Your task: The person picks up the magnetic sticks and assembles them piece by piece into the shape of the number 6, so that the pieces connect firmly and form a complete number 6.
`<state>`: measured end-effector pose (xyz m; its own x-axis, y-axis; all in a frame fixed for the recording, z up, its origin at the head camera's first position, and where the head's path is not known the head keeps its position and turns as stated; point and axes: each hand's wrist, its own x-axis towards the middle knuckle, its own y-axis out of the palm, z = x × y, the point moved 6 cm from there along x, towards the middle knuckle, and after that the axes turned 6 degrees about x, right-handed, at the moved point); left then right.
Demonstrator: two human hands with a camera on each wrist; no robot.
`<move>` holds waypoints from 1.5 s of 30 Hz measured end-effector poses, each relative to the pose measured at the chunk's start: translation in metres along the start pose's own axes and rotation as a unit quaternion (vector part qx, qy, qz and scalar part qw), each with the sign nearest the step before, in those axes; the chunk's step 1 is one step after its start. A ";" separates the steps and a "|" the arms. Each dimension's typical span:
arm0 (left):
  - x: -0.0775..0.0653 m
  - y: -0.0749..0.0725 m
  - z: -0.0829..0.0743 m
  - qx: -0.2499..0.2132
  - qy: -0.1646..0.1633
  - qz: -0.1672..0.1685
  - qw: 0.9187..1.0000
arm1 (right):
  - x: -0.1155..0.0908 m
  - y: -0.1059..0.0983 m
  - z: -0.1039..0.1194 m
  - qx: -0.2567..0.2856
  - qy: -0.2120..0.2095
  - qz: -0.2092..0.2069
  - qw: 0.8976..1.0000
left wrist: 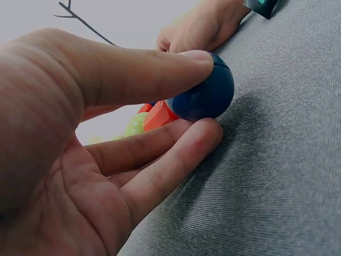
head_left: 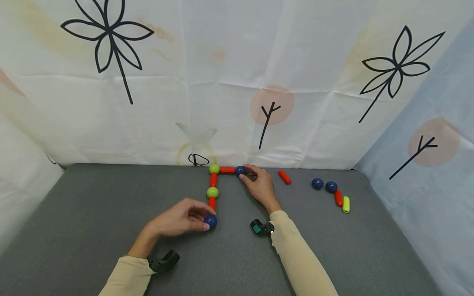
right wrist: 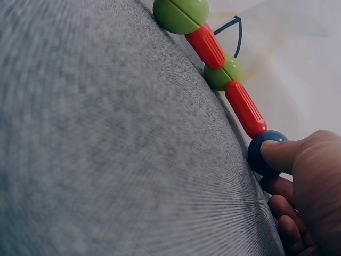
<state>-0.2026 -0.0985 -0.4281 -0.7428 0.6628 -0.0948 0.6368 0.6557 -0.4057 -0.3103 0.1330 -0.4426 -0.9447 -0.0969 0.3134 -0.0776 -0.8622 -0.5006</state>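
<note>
Red rods and balls lie joined in an L on the grey table. My left hand (head_left: 185, 218) pinches the blue ball (head_left: 210, 222) at the near end between thumb and fingers, also plain in the left wrist view. From that ball a red rod (head_left: 212, 203) leads to a green ball (head_left: 212, 193), then another red rod (head_left: 213, 179) to the green corner ball (head_left: 214, 169). A third red rod (head_left: 227, 169) runs right to a second blue ball (right wrist: 265, 153). My right hand (head_left: 259, 185) pinches this ball, its thumb lying on it in the right wrist view.
Right of my right hand lies a loose red rod (head_left: 284, 177). Farther right are two blue balls (head_left: 317, 183), a red rod (head_left: 338, 198) and a yellow-green rod (head_left: 346, 204). A white printed cloth (head_left: 229, 123) hangs along the table's back edge.
</note>
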 end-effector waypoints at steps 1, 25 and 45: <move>0.000 0.000 0.000 0.002 -0.001 -0.002 1.000 | 0.000 0.000 0.000 0.000 0.001 0.000 1.000; 0.004 0.004 -0.007 0.081 -0.023 -0.019 0.996 | 0.000 0.000 0.001 -0.007 0.022 0.004 1.000; 0.004 0.005 -0.007 0.127 -0.018 -0.028 0.991 | 0.001 0.001 0.002 -0.007 0.022 -0.010 1.000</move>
<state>-0.2011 -0.0902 -0.4245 -0.7859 0.6108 -0.0965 0.5248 0.5763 -0.6264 -0.3107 0.1313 -0.4408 -0.9561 -0.0581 0.2872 -0.1000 -0.8566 -0.5062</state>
